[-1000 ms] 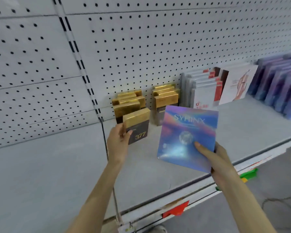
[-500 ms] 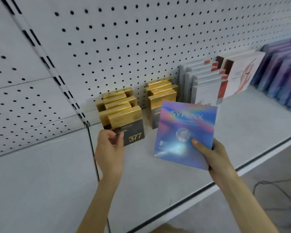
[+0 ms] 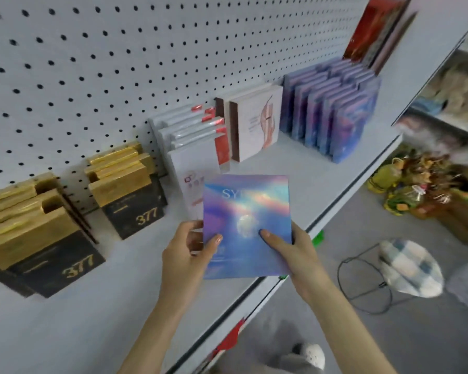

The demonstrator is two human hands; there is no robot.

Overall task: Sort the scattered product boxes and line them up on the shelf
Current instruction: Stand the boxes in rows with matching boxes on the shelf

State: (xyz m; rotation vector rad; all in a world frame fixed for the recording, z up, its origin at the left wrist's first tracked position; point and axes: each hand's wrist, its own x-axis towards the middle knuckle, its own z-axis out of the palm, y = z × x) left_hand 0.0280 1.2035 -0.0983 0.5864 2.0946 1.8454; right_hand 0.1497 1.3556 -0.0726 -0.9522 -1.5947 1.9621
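A white pegboard wall (image 3: 119, 63) fills the upper left of the frame, and a pale shelf (image 3: 65, 319) runs below it from lower left to upper right. A row of purple boxes (image 3: 335, 117) is stood on edge at the upper right of the shelf. Two stacks of gold-and-black boxes (image 3: 38, 238) are leaned against the pegboard at the left, each front one marked "377" in gold. White boxes with red tabs (image 3: 195, 141) are lined up at the centre. A shimmering blue box (image 3: 246, 211) is held above the shelf's front edge at the centre of the frame; only "SY" can be read, the rest being lost in glare. It is gripped at its left edge by the left hand (image 3: 184, 255) and at its right edge by the right hand (image 3: 295, 255), thumbs pressed on the front and fingers curled behind. Half a second earlier the left hand was at a "377" box, and the blue box was held by the right hand alone.
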